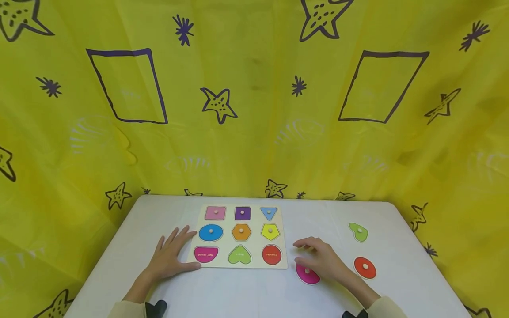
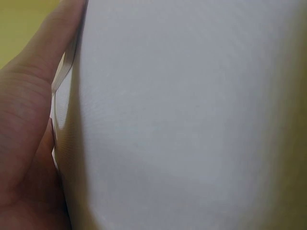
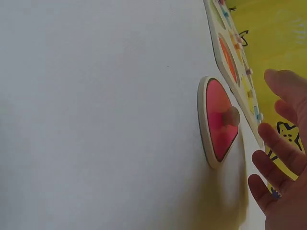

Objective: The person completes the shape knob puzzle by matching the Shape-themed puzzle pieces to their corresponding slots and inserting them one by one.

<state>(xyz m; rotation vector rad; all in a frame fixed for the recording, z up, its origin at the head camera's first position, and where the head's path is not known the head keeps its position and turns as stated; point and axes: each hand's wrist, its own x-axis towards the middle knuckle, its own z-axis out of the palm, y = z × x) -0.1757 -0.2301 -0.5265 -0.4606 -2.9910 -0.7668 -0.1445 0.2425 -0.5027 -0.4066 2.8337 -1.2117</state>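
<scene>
A wooden shape-puzzle board (image 1: 254, 261) lies on the white table in the head view. Knobbed pieces sit in its two far rows; the near row shows bare printed half-round, heart and circle shapes. My left hand (image 1: 169, 257) rests spread at the board's left edge, thumb by the near corner. To the right of the board, my right hand (image 1: 324, 260) hovers with loosely bent fingers over the magenta half-round piece (image 1: 307, 274). In the right wrist view, that half-round piece (image 3: 218, 139) lies flat on the table, its knob apart from the fingers (image 3: 271, 167).
Farther right lie a green heart piece (image 1: 359, 232) and a red circle piece (image 1: 365, 268), both with knobs. A yellow curtain (image 1: 254, 145) with drawn stars hangs behind and beside the white table (image 1: 238, 293).
</scene>
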